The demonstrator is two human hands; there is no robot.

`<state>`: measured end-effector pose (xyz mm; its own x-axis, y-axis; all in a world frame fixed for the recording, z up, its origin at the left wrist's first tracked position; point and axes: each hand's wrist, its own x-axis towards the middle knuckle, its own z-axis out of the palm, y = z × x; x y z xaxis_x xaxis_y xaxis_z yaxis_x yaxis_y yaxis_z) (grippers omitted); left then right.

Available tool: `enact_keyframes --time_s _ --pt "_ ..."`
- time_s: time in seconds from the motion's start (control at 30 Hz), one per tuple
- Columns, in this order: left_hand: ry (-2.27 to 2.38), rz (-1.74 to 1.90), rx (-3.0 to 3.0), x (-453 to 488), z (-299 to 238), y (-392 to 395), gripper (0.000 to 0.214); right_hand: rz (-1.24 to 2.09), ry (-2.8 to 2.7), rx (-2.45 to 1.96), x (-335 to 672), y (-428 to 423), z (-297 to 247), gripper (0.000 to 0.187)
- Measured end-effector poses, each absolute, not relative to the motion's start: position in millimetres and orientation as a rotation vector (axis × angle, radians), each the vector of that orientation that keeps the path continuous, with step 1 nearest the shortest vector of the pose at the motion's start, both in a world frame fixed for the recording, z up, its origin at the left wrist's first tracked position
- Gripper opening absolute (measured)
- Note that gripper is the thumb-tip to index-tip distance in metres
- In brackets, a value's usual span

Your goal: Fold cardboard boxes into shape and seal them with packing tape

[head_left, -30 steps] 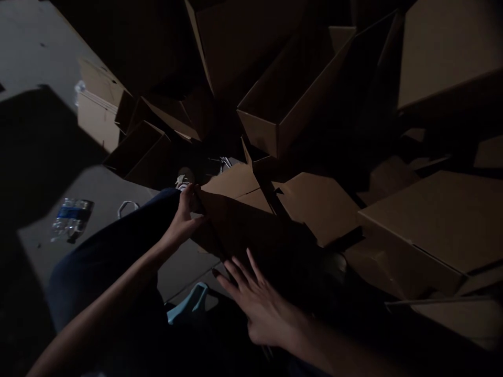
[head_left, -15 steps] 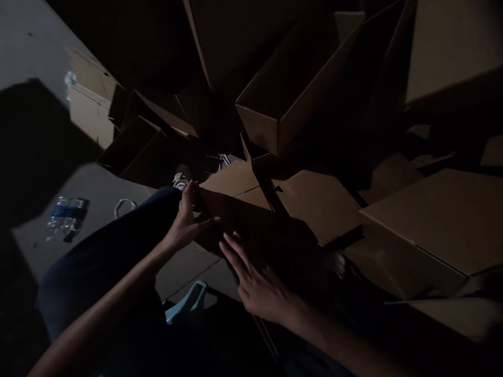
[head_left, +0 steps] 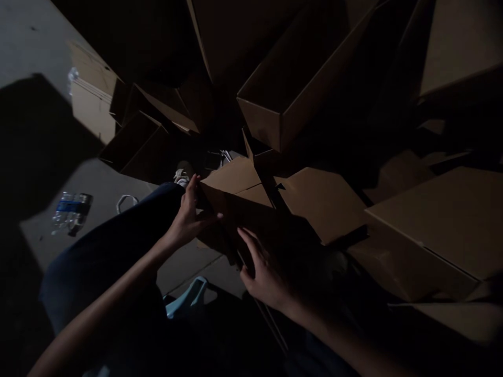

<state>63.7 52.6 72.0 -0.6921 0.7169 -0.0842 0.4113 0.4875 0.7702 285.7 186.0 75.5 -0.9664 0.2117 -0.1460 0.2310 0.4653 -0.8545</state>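
A brown cardboard box [head_left: 236,180] lies in front of me, its lit top showing a seam and its near part in deep shadow. At its left corner is my left hand [head_left: 189,214], fingers up along the side and thumb stretched across the near edge, holding the box. My right hand [head_left: 264,269] is at the shadowed near edge, index finger along the cardboard and thumb lower down, gripping it. Darkness hides the other right fingers and much of the box's near side.
An open long box [head_left: 281,112] stands beyond. Closed boxes [head_left: 432,220] and another carton [head_left: 322,204] lie to the right. At left are plastic bottles [head_left: 72,212], a tape-like ring [head_left: 127,201] and folded cardboard [head_left: 92,99]. A light-blue plastic object [head_left: 187,298] lies below.
My right hand has shifted slightly right along the near edge, its fingers now bent and its thumb apart. The left hand stays at the box corner. The view has moved a little.
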Motion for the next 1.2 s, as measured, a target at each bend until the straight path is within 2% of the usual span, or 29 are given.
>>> enact_keyframes --time_s 0.27,0.6,0.73,0.87,1.03,1.2 --pt "2.337 1.033 0.942 62 75 52 0.116 -1.58 2.728 0.547 284 189 57 0.066" --pt "2.219 1.051 0.876 74 91 54 0.112 -1.075 3.196 0.702 281 226 45 0.029" --pt "2.168 1.002 0.941 91 112 56 0.111 -0.918 3.302 0.702 280 243 55 0.028" --pt "2.191 0.946 1.068 115 133 63 0.109 -0.813 3.396 0.902 275 254 70 0.03" --pt "2.186 0.848 1.204 141 145 73 0.107 -0.84 3.286 1.079 265 268 81 0.032" --pt "2.188 0.764 1.252 141 132 78 0.112 -0.903 3.266 1.046 250 272 74 0.031"
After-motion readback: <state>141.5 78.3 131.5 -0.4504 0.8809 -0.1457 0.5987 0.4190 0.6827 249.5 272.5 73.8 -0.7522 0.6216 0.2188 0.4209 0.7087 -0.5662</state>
